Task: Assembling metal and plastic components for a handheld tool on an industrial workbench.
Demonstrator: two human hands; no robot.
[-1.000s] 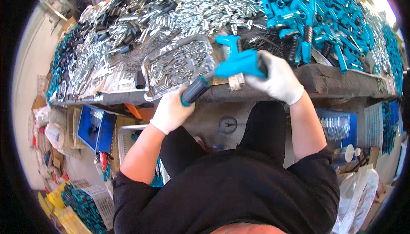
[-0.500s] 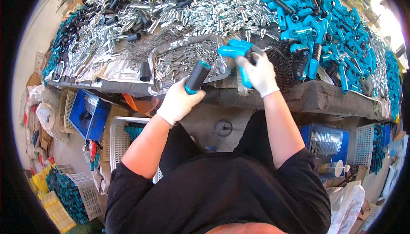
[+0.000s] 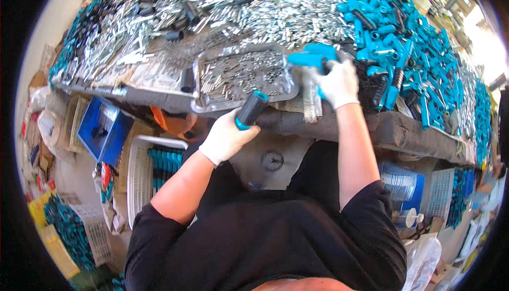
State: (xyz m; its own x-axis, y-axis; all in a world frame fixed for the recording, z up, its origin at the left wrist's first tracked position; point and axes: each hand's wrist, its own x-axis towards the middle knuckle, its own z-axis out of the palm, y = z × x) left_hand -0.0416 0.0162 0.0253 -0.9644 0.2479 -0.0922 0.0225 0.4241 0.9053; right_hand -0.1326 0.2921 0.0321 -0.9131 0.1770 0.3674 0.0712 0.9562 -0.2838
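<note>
My left hand (image 3: 227, 136), in a white glove, is wrapped round a black cylindrical sleeve (image 3: 251, 111) with teal plastic showing at both ends. It is tilted, its upper end at the front rim of a shallow metal tray (image 3: 289, 86) of small pins. My gloved right hand (image 3: 340, 84) grips a teal pistol-shaped plastic handle piece (image 3: 312, 56) above the table, right of the tray. Motion smears this piece and the fingers. The two held parts are apart.
A heap of teal plastic parts (image 3: 379, 31) covers the table's right; silvery metal parts (image 3: 286, 20) lie in the middle and left. A black tube (image 3: 186, 80) stands left of the tray. Below the table are a blue bin (image 3: 106, 129) and a white basket (image 3: 139, 177) with teal parts.
The view has shifted, so the table and tray appear turned slightly. My right hand with the teal piece has moved a little right. Both hands keep hold of the same parts.
</note>
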